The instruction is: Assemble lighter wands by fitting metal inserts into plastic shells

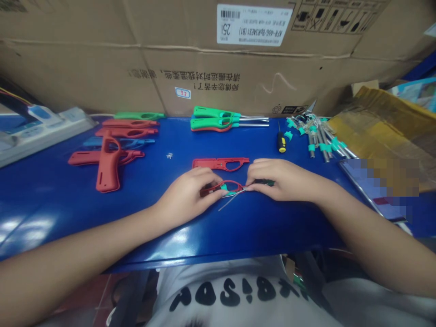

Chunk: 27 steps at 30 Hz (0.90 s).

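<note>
My left hand [185, 195] is closed around a red lighter handle shell [232, 184] close to the table's front half. A teal trigger piece [224, 187] sits in that shell beside the thumb, and a thin wire [226, 203] sticks out below it. My right hand [281, 178] pinches the shell's narrow front end, where the wire and a slim metal part meet; its fingertips partly hide them. Just beyond both hands lies the matching red shell half [218, 163], touching neither.
Red, green and blue handle shells [109, 161] are piled left, near a white power strip [51, 129]. Small screws [169, 156], green lighters [214, 121], a screwdriver [281, 141] and metal tubes with teal parts [320, 138] lie farther back. A phone [371, 190] is at right; a cardboard box [190, 54] stands behind.
</note>
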Each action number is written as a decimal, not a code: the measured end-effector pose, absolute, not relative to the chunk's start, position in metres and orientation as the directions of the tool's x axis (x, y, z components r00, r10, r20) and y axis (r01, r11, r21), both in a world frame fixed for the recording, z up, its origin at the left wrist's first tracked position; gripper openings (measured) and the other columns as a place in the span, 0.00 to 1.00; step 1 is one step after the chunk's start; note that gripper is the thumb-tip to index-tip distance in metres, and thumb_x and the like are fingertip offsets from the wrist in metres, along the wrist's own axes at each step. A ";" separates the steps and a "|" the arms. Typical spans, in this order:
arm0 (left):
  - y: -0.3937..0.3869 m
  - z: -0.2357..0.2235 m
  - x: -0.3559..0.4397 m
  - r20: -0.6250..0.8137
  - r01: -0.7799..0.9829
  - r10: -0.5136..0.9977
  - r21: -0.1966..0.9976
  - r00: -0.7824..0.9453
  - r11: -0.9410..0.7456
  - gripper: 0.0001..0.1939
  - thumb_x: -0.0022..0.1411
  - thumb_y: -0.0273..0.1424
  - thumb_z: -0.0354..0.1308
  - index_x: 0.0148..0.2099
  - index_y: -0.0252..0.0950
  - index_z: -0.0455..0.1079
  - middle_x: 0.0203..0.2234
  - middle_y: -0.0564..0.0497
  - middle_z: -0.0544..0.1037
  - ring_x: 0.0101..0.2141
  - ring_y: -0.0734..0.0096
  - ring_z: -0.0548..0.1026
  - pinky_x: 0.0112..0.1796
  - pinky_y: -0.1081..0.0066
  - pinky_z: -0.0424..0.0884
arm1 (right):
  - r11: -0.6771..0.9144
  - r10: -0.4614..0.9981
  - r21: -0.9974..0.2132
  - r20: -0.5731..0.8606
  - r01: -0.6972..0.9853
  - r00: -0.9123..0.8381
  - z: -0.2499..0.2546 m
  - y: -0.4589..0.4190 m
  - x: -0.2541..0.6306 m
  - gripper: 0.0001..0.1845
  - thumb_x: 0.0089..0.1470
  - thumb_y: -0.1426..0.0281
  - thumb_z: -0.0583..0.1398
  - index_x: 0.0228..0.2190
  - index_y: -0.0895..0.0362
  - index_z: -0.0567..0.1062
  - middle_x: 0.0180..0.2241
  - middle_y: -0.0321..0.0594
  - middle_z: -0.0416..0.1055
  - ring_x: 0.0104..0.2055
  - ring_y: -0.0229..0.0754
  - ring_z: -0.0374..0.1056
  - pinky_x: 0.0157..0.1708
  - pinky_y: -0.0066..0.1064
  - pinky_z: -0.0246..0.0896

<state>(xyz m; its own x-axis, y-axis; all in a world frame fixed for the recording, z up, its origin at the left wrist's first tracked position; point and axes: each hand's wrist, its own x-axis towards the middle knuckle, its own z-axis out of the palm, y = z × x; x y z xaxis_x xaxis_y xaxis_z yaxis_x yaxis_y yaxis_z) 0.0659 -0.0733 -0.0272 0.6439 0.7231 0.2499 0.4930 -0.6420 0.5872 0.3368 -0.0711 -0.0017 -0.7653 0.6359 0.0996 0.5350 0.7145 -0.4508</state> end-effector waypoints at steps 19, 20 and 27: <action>-0.073 -0.023 0.058 0.331 0.509 0.575 0.270 0.748 -0.817 0.18 0.71 0.30 0.53 0.60 0.38 0.71 0.50 0.43 0.78 0.50 0.57 0.76 0.49 0.57 0.74 | 0.617 0.731 -0.471 0.048 0.630 -0.680 0.006 -0.067 0.350 0.06 0.62 0.68 0.62 0.39 0.56 0.76 0.39 0.42 0.74 0.39 0.42 0.69 0.39 0.32 0.63; -0.072 -0.023 0.058 0.331 0.502 0.569 0.272 0.752 -0.821 0.18 0.71 0.29 0.53 0.60 0.38 0.71 0.51 0.44 0.78 0.50 0.57 0.76 0.49 0.57 0.74 | 0.621 0.730 -0.481 0.069 0.618 -0.680 0.005 -0.068 0.349 0.06 0.61 0.68 0.62 0.40 0.56 0.75 0.40 0.42 0.74 0.39 0.41 0.69 0.39 0.32 0.63; -0.068 -0.030 0.056 0.343 0.450 0.529 0.286 0.776 -0.846 0.16 0.72 0.27 0.52 0.57 0.42 0.74 0.52 0.45 0.78 0.51 0.59 0.75 0.50 0.58 0.73 | 0.701 0.631 -0.513 0.122 0.495 -0.767 -0.006 -0.076 0.331 0.09 0.65 0.73 0.57 0.43 0.55 0.76 0.47 0.43 0.71 0.46 0.41 0.70 0.48 0.34 0.65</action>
<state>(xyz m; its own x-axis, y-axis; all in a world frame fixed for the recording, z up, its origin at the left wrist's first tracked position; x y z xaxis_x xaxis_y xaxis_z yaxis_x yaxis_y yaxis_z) 0.0560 -0.0684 -0.0300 0.7763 0.5290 0.3427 0.4503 -0.8459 0.2856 0.3308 -0.0758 -0.0055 -0.7666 0.6306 0.1216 0.4955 0.7012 -0.5126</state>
